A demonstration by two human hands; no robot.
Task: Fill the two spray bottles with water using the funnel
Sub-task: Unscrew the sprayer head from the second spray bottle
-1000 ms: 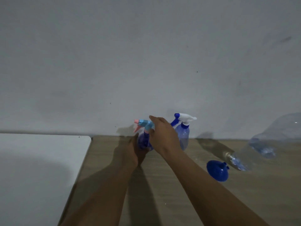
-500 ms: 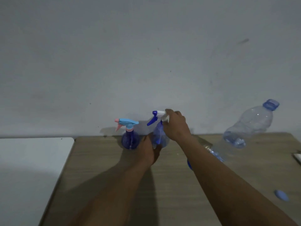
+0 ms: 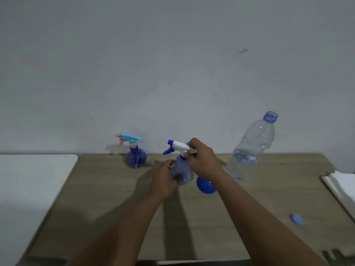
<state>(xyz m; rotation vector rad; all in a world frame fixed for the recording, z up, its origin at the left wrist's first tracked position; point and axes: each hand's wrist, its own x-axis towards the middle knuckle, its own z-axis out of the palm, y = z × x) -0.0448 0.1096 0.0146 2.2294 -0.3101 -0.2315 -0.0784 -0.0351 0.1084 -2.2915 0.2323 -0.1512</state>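
A clear blue spray bottle [image 3: 182,169] with a white and blue trigger head stands mid-table. My left hand [image 3: 165,179] grips its round body from the left. My right hand [image 3: 203,158] is closed around the white spray head from the right. A second spray bottle [image 3: 136,157] with a light blue and pink head stands alone near the wall to the left. The blue funnel [image 3: 205,186] lies on the table just right of the held bottle, partly behind my right forearm. A large clear water bottle [image 3: 249,150] with an open blue neck stands to the right.
The wooden table [image 3: 211,227] ends at the grey wall behind. A blue bottle cap [image 3: 296,219] lies at the front right. White sheets [image 3: 342,187] sit at the right edge. A white table [image 3: 28,189] adjoins on the left.
Both hands left the pink-headed bottle and took the white-headed one, which has come toward me from the wall. The view has shifted right, so the water bottle and cap now show.
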